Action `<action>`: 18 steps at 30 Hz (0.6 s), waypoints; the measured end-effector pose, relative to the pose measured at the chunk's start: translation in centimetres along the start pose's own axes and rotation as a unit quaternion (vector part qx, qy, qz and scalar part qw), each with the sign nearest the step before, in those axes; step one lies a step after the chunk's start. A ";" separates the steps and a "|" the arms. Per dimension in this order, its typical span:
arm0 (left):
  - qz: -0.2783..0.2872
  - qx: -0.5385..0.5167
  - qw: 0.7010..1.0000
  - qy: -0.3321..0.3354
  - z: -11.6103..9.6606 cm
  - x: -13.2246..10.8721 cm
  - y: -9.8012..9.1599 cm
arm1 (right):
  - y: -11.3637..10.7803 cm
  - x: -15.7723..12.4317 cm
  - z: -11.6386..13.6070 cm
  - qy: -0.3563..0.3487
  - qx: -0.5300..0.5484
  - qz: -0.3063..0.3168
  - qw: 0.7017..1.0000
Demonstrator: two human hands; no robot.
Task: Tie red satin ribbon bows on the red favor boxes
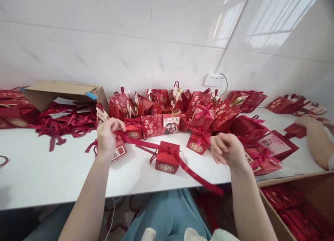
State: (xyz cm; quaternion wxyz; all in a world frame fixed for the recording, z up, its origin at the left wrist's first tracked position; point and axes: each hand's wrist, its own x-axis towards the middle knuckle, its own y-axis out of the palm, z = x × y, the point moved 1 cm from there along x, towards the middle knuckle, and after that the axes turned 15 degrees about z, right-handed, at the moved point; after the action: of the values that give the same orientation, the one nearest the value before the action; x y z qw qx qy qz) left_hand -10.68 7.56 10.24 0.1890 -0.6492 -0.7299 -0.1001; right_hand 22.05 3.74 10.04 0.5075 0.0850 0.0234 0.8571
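Observation:
A small red gift box (167, 157) with a gold label stands near the table's front edge. A dark red ribbon (197, 176) passes through its top; one end hangs over the edge at the right, the other runs up to the left. My left hand (109, 135) is closed on that left end, above a red-and-white box (118, 151). To the right of the ribboned box, my right hand (226, 149) is raised with its fingers curled, beside a red box with a bow (198, 142). Whether anything is between its fingers cannot be made out.
Many red gift boxes (151, 125) line the wall. At the left, a cardboard box (65, 88) spills ribbons onto the white table (65, 175). Another person's arm (317, 140) reaches in at the right, above a carton (294, 176) of red packs. A socket (214, 80) is on the wall.

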 end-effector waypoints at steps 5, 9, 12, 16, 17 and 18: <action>0.282 0.163 0.941 -0.096 2.2 -2.1 2.4 | 2.2 1.0 -5.5 0.190 -0.283 -0.017 0.940; 0.427 0.252 0.850 -0.176 4.1 -3.6 5.7 | 3.7 1.6 -8.4 0.224 -0.387 0.017 0.894; 0.451 0.243 0.836 -0.195 4.9 -4.4 6.5 | 3.3 1.6 -9.4 0.221 -0.335 0.030 0.916; 0.463 0.183 0.840 -0.218 4.6 -5.1 6.1 | 3.0 1.4 -9.6 0.205 -0.234 0.044 0.949; 0.462 0.181 0.841 -0.216 4.5 -5.3 5.9 | 3.0 1.4 -9.6 0.202 -0.207 0.042 0.956; 0.460 0.184 0.843 -0.209 4.3 -5.4 5.8 | 3.1 1.3 -9.6 0.200 -0.177 0.039 0.963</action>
State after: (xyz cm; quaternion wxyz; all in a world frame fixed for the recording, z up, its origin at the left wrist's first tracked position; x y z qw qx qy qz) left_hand -5.08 5.10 3.53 0.1726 -0.8695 -0.3742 0.2723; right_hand 17.12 3.86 1.18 0.4657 -0.1786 -0.0311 0.8662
